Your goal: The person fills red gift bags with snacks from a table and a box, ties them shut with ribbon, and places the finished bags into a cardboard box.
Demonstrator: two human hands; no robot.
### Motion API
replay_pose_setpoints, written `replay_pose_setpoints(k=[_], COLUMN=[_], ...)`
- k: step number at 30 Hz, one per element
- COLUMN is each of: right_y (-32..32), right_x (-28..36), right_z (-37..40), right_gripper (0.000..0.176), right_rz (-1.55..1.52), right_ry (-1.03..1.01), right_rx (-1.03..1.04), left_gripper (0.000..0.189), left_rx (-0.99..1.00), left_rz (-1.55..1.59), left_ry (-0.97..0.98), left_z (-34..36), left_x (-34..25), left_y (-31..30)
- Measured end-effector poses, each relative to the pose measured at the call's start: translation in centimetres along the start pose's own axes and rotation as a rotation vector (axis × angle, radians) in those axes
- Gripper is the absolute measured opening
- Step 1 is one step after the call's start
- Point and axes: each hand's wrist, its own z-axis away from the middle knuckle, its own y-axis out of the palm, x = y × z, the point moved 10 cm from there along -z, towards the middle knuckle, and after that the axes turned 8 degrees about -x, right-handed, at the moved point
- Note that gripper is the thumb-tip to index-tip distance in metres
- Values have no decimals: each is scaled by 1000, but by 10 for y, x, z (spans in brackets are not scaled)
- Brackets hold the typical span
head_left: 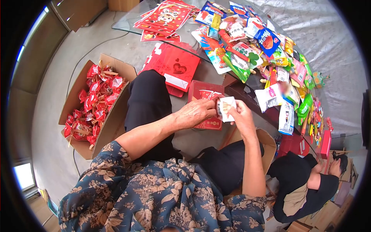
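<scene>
In front of my lap, both hands meet at a small white packet (227, 106) with printed marks. My right hand (243, 116) pinches its right side between thumb and fingers. My left hand (198, 112) is closed at the packet's left edge, its fingertips touching it; the exact grip there is partly hidden. Below the hands sits a red box (196, 89) with a patterned front, partly covered by my left hand. Beyond it lies a larger red gift box (170, 69) with dark hearts on it.
A glass table holds piled snack packets (247, 50) and a stack of red printed bags (165, 18). To my left, a cardboard carton (73, 101) contains red wrapped bundles (92, 104). Another person (297, 189) sits at the right, near more red boxes (291, 144).
</scene>
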Motion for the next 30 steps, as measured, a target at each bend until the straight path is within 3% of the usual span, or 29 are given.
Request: replay_pose_setpoints(k=[3, 6, 9, 13, 16, 17, 21, 24, 27, 30], right_y=[0, -1, 7, -10, -33, -36, -58, -89, -123, -134], right_x=[5, 13, 9, 15, 23, 23, 27, 38, 38, 71], right_z=[2, 12, 19, 17, 18, 19, 22, 20, 6, -13], right_gripper=[34, 32, 22, 8, 8, 10, 17, 11, 9, 19], right_rz=[183, 202, 214, 181, 165, 178, 237, 216, 151, 510], right_ry=[-194, -166, -191, -372, -416, -387, -409, -531, -494, -718], right_rx=[-100, -69, 44, -133, -253, -264, -416, -552, -618, -632], left_gripper=[17, 22, 22, 24, 24, 22, 22, 24, 24, 24], left_rx=[-91, 14, -3, -9, -100, -14, -82, -117, -132, -15], left_rz=[62, 82, 142, 164, 140, 147, 183, 163, 170, 168], left_ry=[82, 51, 35, 29, 80, 65, 6, 4, 54, 65], left_z=[-4, 1, 1, -5, -2, 1, -2, -1, -1, 3], left_x=[-11, -6, -7, -15, -16, -16, -8, -7, -18, -21], left_y=[-5, 8, 3, -10, -11, -2, -9, -12, -17, 1])
